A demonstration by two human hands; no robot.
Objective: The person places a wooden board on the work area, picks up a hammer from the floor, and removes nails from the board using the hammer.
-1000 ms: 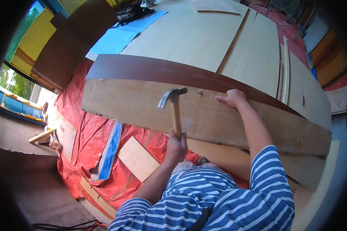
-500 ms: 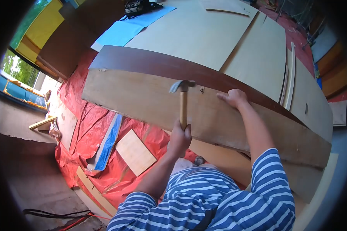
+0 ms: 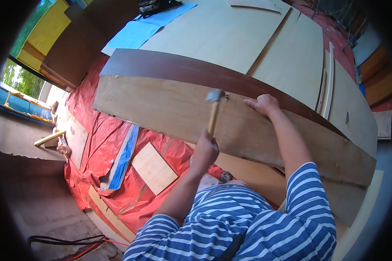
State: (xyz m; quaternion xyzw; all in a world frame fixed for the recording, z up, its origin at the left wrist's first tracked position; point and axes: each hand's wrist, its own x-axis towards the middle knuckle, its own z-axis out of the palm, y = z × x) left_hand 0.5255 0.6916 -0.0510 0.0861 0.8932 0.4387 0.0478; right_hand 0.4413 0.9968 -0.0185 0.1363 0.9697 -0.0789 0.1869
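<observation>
From where I stand, the red sheet (image 3: 102, 135) spreads over the floor at the left, creased and thin; a blue strip (image 3: 124, 162) and a small pale panel (image 3: 154, 168) lie on it; next comes the person's left hand (image 3: 205, 150), wrapped round the lower part of a hammer (image 3: 212, 119); the hammer tilts a little to the right, its metal head (image 3: 215, 95) up before the board (image 3: 170, 104), near the top edge; the head is blurred, so I cannot tell whether it touches the wood.

I judge the hammer stiff, top-heavy and hard to break; the smooth wooden handle could slip in a damp palm, so low on the handle, as here, is the place to hold it for a full swing, higher up for lighter control.

Just right of the head sits a small dark bit (image 3: 227, 96) on the board; further right, the right hand (image 3: 265, 105) rests at the upper edge, its thumb side pointing left; I cannot tell whether it pinches the edge or only presses; the board runs on to the far right, long, stiff and probably awkward rather than fragile; two well-spaced holds along its edges would suit it best.
</observation>
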